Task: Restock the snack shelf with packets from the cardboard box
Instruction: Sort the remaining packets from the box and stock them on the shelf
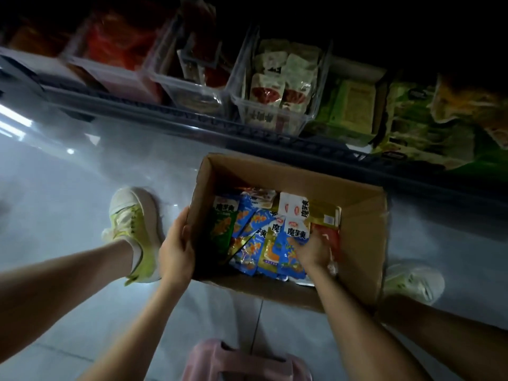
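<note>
left hand [176,243] gripped the left wall of the cardboard box [362,237]. right hand [310,250], nearer, lay atop the blue packets [253,228] at centre frame, fingers bent; grip undetermined.

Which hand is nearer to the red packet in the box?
Right. The right hand is inside the box, beside the red packet; the left hand grips the box's opposite wall.

Dim overall; window glare streaks the floor [68,174] at left. The shelf [192,127] is dark and motion-blurred, and the edges bend.
</note>
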`<state>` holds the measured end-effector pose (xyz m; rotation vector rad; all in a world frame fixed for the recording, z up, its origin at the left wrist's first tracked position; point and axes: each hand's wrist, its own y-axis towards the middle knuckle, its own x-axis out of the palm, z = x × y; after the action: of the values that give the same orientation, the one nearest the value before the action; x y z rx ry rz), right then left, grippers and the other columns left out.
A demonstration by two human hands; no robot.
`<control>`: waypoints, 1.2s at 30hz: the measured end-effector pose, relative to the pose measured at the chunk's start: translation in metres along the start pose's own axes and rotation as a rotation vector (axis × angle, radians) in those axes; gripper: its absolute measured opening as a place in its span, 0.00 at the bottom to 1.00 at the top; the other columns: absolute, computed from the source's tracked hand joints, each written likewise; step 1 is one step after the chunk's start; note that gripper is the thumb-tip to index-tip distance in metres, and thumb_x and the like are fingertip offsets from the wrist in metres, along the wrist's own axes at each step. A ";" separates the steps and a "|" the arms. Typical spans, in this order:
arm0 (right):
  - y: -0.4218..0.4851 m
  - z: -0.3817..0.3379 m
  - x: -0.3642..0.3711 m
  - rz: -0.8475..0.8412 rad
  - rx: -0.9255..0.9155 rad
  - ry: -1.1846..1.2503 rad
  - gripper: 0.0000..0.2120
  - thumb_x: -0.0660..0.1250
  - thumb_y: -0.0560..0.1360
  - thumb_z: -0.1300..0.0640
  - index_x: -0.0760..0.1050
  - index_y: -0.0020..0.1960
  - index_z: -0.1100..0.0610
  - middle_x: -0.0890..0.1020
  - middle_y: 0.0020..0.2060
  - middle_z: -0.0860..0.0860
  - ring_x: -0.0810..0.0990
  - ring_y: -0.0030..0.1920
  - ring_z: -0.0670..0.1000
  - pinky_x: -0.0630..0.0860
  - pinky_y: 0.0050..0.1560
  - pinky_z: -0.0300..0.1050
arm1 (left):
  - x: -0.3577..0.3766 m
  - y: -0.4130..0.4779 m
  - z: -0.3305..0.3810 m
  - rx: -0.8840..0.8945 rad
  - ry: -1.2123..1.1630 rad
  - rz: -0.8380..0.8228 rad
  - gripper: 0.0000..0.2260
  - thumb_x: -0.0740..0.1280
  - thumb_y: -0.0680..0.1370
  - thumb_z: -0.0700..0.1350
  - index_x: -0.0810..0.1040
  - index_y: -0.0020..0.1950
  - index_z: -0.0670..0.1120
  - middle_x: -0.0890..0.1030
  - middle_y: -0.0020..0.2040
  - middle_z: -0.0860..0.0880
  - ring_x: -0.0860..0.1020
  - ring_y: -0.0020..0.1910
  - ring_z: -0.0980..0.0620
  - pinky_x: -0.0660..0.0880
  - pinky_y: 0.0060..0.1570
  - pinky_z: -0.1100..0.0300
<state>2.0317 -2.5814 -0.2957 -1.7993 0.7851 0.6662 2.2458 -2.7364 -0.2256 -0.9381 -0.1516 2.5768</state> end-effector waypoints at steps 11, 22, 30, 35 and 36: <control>0.000 0.002 -0.020 0.137 -0.013 0.303 0.21 0.72 0.71 0.65 0.75 0.62 0.58 0.82 0.54 0.55 0.80 0.52 0.57 0.72 0.44 0.42 | -0.002 0.005 0.006 0.055 0.088 0.043 0.18 0.58 0.81 0.38 0.72 0.68 0.52 0.79 0.61 0.44 0.76 0.60 0.43 0.73 0.59 0.44; -0.063 -0.038 -0.084 -0.347 0.069 1.087 0.06 0.67 0.75 0.64 0.78 0.52 0.58 0.84 0.44 0.54 0.84 0.42 0.51 0.81 0.37 0.46 | 0.019 -0.030 0.097 0.066 -0.083 -0.363 0.16 0.69 0.77 0.46 0.74 0.64 0.47 0.78 0.52 0.57 0.77 0.50 0.61 0.72 0.48 0.71; -0.075 -0.049 -0.070 -0.347 -0.067 0.934 0.09 0.67 0.76 0.63 0.76 0.56 0.58 0.83 0.50 0.54 0.83 0.46 0.50 0.81 0.42 0.43 | 0.031 -0.023 0.086 -0.301 -0.428 -0.484 0.19 0.71 0.73 0.34 0.74 0.63 0.42 0.83 0.50 0.46 0.83 0.46 0.49 0.81 0.45 0.51; -0.029 -0.008 -0.045 -0.077 0.063 0.500 0.16 0.67 0.77 0.57 0.74 0.63 0.62 0.79 0.58 0.56 0.77 0.54 0.53 0.75 0.52 0.47 | 0.022 -0.006 0.064 -0.356 -0.422 -0.371 0.14 0.70 0.75 0.35 0.74 0.57 0.48 0.83 0.51 0.46 0.83 0.47 0.49 0.81 0.43 0.52; -0.021 -0.003 -0.037 -0.073 0.094 0.474 0.18 0.68 0.76 0.56 0.73 0.64 0.62 0.78 0.59 0.57 0.77 0.56 0.55 0.75 0.53 0.48 | 0.021 -0.003 0.061 -0.363 -0.414 -0.355 0.15 0.70 0.75 0.36 0.74 0.58 0.48 0.83 0.51 0.47 0.83 0.46 0.51 0.81 0.41 0.54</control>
<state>2.0242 -2.5712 -0.2548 -1.9130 1.0361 0.1464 2.1933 -2.7235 -0.1905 -0.4178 -0.8423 2.4057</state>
